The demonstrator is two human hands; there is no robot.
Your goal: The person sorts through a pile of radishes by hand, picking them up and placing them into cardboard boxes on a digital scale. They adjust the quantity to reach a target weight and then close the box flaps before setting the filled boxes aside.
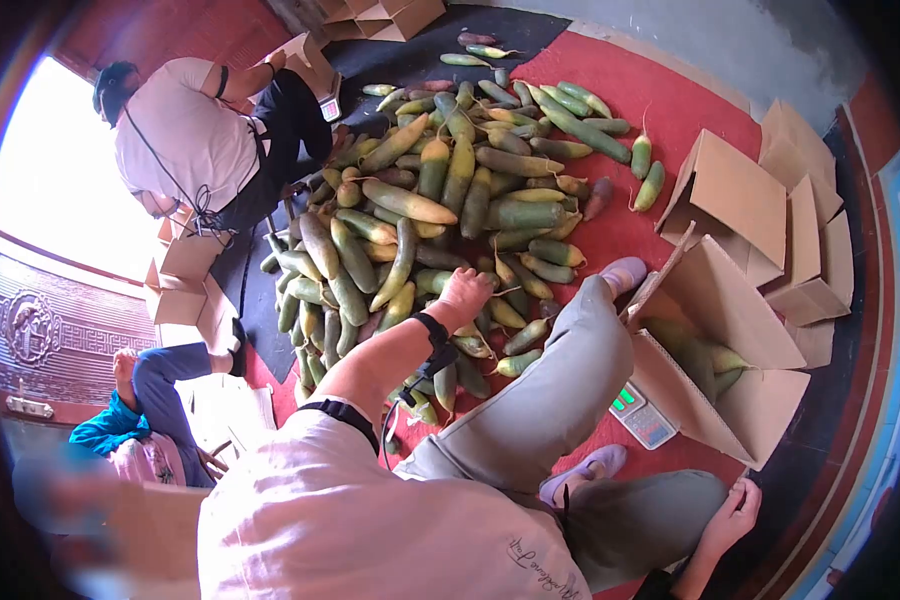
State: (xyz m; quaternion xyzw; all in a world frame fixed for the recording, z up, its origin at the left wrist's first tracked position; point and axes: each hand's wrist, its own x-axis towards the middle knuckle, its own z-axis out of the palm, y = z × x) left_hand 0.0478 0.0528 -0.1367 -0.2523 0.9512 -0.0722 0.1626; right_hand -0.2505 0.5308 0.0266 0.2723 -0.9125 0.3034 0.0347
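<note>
Left hand: on the near side of the radish pile, fingers [472, 281] curled down over the radishes [407, 200]. Can't tell if it's gripping one.
Right hand: by the right knee [705, 495], fingers loosely bent, near the bottom corner of the packing carton [770, 405]. Can't tell how wide it is or if it touches the carton.
Radishes: green, some yellowish, long, heaped loose on red carpet [695, 85] and dark mat [395, 55]. A few lie apart at the right edge of the heap.
Packing carton: flaps up, tilted in view, several radishes inside, to the right of the shins.
Scale [650, 424]: digital, green display lit, just beside the carton's lower left side. Can't tell if the carton sits on it. Digits unreadable.
Spare cartons [805, 235]: open, grouped beyond the packing carton.
Co-worker, top left [190, 130]: light shirt, dark cap, cartons on both sides, second scale [331, 108] near the knees.
Co-worker, lower left [175, 400]: blue sleeve, jeans, partly blurred.
</note>
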